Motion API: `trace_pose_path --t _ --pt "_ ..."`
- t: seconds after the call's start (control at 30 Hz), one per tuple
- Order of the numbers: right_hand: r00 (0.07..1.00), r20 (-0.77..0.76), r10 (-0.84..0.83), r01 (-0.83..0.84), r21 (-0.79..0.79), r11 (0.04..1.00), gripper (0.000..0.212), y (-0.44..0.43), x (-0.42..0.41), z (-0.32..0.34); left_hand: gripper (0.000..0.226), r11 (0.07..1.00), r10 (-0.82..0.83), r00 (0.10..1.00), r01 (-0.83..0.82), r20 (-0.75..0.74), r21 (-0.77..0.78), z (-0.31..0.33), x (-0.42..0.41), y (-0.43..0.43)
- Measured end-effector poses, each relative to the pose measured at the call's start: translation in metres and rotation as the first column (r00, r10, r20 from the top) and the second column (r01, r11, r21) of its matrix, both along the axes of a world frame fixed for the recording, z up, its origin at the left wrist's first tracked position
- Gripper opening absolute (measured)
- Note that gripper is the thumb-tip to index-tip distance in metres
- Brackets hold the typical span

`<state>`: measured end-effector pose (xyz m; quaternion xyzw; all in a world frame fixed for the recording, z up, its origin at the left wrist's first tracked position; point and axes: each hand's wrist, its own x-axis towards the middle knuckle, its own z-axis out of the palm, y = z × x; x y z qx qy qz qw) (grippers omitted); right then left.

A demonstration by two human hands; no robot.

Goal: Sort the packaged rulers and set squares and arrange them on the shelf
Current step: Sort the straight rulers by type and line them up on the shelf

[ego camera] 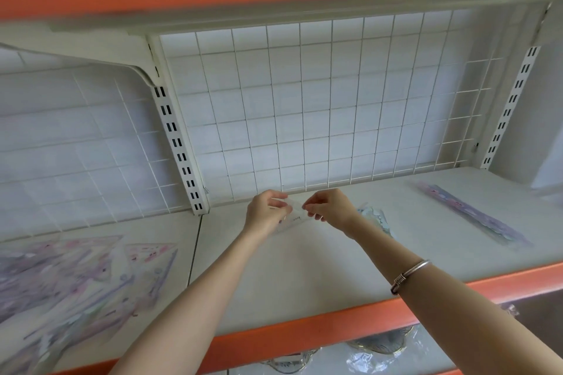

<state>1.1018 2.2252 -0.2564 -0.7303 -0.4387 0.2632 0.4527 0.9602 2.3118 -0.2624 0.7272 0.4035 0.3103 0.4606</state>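
Left hand (268, 211) and right hand (330, 207) are raised together at the back of the shelf (304, 268), and a small clear packet (293, 218) is pinched between them. Its left end is gripped by the curled fingers and thumb of the left hand, and its right end is nipped by the fingertips of the right hand. The packet is held tilted, low over the board; whether the board is touched cannot be told, and the contents are too blurred to be named. A metal bracelet (411, 275) is worn on the right forearm. Just right of the right wrist, a pale wrapped pack (374, 216) is laid flat, partly hidden by the arm. Directly beyond both hands, a white wire grid (320, 106) is mounted as the back panel. Farther right, well apart from the hands, a long ruler pack (475, 216) printed in pink and purple is laid diagonally. Far left of the left hand, past a slotted upright (179, 149), a spread pile of set-square packs (76, 277) is seen on the neighbouring board. Nearer than the hands, the shelf is bounded by an orange front edge (304, 332), under which more clear-wrapped goods (380, 342) are seen.
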Motion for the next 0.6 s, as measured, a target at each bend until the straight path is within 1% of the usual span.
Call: trace_pose_path --t 0.17,0.3,0.37,0.47,0.53,0.6 --pt "0.999 -0.045 0.020 -0.023 -0.068 0.997 0.009 0.015 -0.023 -0.001 0.017 0.963 0.126 0.977 -0.079 -0.171 0.256 -0.001 -0.036 0.022" --pt "0.997 -0.053 0.048 -0.055 -0.122 0.991 0.009 0.026 -0.043 -0.005 0.019 0.906 0.202 0.920 -0.045 -0.336 0.421 -0.002 -0.066 0.034" --pt "0.997 -0.021 0.076 -0.078 -0.150 0.986 0.010 0.029 -0.051 -0.006 0.021 0.892 0.225 0.897 -0.032 -0.381 0.450 -0.004 -0.081 0.038" --pt "0.989 0.066 0.135 -0.118 -0.213 0.970 0.012 0.033 -0.064 -0.008 0.024 0.890 0.245 0.866 -0.022 -0.436 0.456 -0.008 -0.099 0.042" --pt "0.976 0.155 0.151 -0.110 -0.247 0.963 0.012 0.034 -0.070 -0.011 0.026 0.889 0.259 0.846 -0.020 -0.465 0.458 -0.010 -0.108 0.043" --pt "0.964 0.221 0.145 -0.088 -0.250 0.964 0.011 0.035 -0.076 -0.013 0.027 0.887 0.272 0.835 -0.025 -0.478 0.462 -0.011 -0.116 0.043"
